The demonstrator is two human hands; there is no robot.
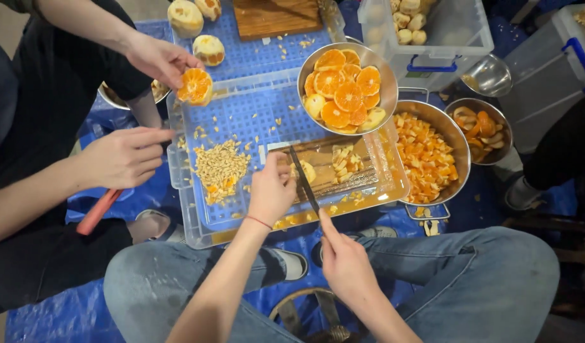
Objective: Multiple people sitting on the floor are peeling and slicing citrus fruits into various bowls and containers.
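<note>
Knife (303, 180) in our right hand (344, 262): fingers closed around the handle, blade angled up and away over the wooden cutting board (362, 166), tip just above the fruit piece. Our left hand (271, 190) is curled down onto a pale peeled fruit piece (307, 171) on that board, fingertips pinning it; how much of the piece sits under the palm we cannot tell. Wrist carries a thin red band. Both forearms rise from our knees toward the board, the right one from below, the left one from the lower left. Board lies inside a clear plastic tray (184, 190), with juice pooled along the tray edge nearest us. Left of the board, on the tray's blue grid, a heap of seeds (220, 166). Beyond the board, a steel bowl of halved oranges (346, 89); right of the board, a steel pan of chopped orange pieces (429, 155). Another person sits left of the board: one hand (159, 60) holds an orange half (195, 86) over the tray corner, the other hand (122, 157) is loosely closed near the seeds.
</note>
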